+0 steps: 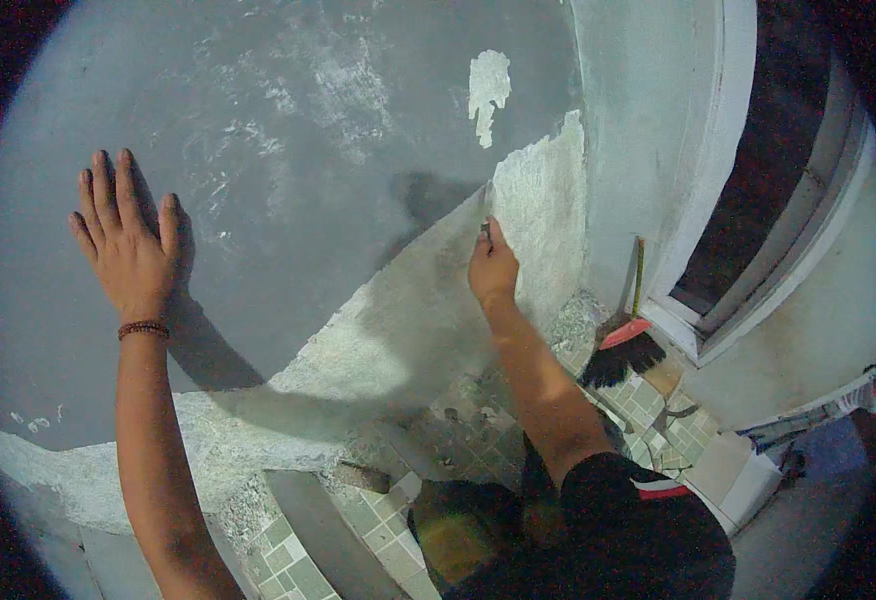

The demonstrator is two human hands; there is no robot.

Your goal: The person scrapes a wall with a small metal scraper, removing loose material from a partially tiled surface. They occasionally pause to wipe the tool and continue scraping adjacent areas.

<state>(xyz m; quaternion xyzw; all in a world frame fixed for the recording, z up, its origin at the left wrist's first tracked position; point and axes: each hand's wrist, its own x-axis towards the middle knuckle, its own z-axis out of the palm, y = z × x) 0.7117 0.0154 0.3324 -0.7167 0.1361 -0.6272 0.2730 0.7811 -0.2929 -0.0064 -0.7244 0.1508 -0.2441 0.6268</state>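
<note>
My left hand (126,247) lies flat against the grey painted wall (273,262), its fingers spread and a beaded bracelet on the wrist. In my right hand (494,270) is a thin scraper (489,196), seen nearly edge-on, so its exact kind is hard to tell. Its tip sits at the ragged slanting border where the grey coat meets the pale stripped surface (546,202). Above that lies a small separate patch (489,82) of bare pale wall. My right forearm and hand cast a shadow over the stripped part.
A red-headed broom with black bristles (624,356) leans in the corner by a white door or window frame (678,289). Crumbled debris (576,319) lies at the wall's foot on the tiled floor (385,529). A white box-like object (738,480) stands at lower right.
</note>
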